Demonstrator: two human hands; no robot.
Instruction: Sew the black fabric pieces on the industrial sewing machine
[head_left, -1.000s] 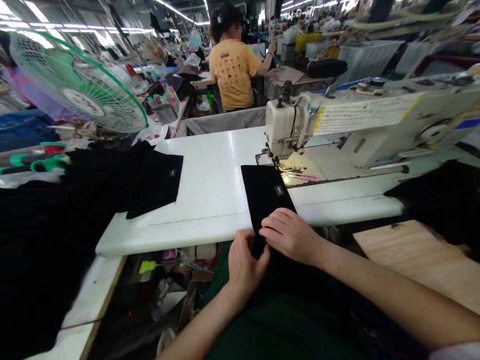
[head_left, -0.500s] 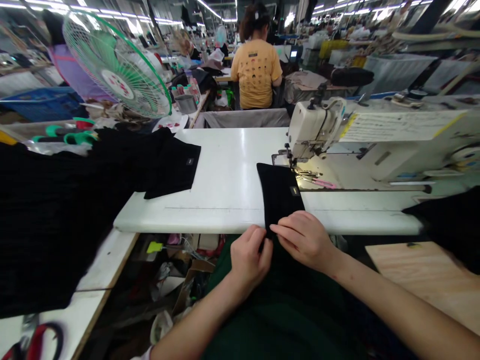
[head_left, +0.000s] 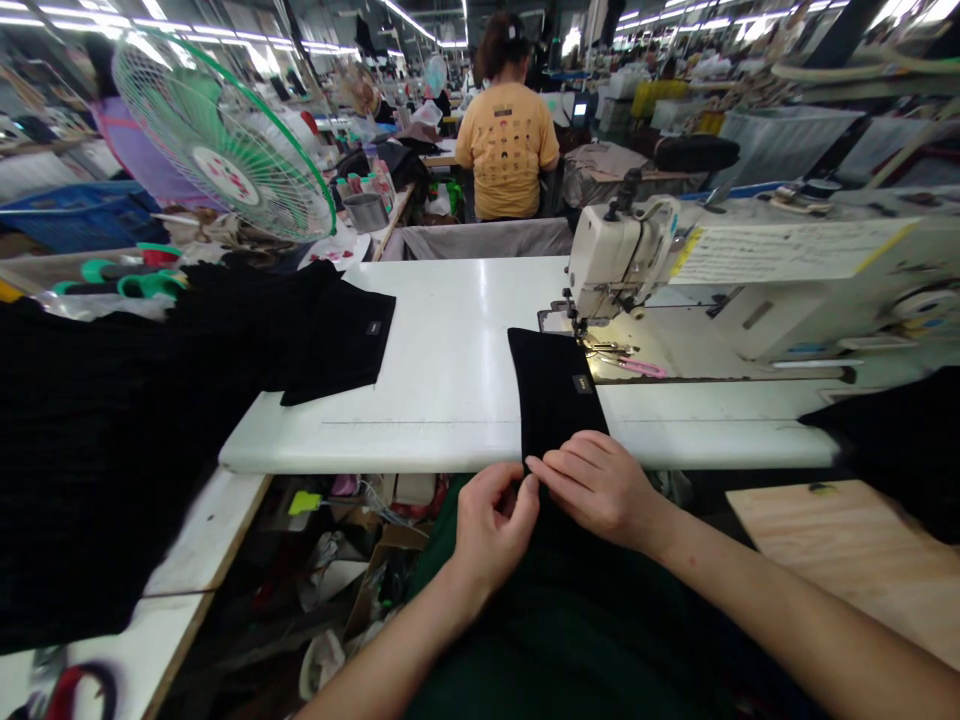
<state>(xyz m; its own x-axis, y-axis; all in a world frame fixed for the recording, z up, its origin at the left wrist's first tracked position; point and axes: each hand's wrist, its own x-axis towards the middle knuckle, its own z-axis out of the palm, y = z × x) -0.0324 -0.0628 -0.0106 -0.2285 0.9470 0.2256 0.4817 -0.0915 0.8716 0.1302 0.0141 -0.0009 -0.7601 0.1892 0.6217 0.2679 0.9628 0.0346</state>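
A black fabric piece (head_left: pixel 553 385) with a small label near its right edge lies on the white sewing table (head_left: pixel 442 380). Its far right corner reaches the needle area of the sewing machine (head_left: pixel 611 265). At the table's front edge my left hand (head_left: pixel 491 520) pinches the near left corner of the cloth between thumb and fingers. Beside it my right hand (head_left: pixel 600 485) is closed on the same near edge, its fingertips almost touching the left ones. The bit of cloth between the fingers is mostly hidden.
On the left lies a big heap of black fabric pieces (head_left: pixel 90 450), the top one labelled. Scissors (head_left: pixel 71 690) lie at the lower left. Pink-handled tweezers (head_left: pixel 637 367) rest by the machine. A green fan (head_left: pixel 225 150) stands behind, and a co-worker in a yellow shirt (head_left: pixel 506 150) sits ahead.
The whole view has shifted slightly. My left thumb and fingers have opened into a looser pinch at the cloth's corner. The fabric piece stays under the machine's needle area.
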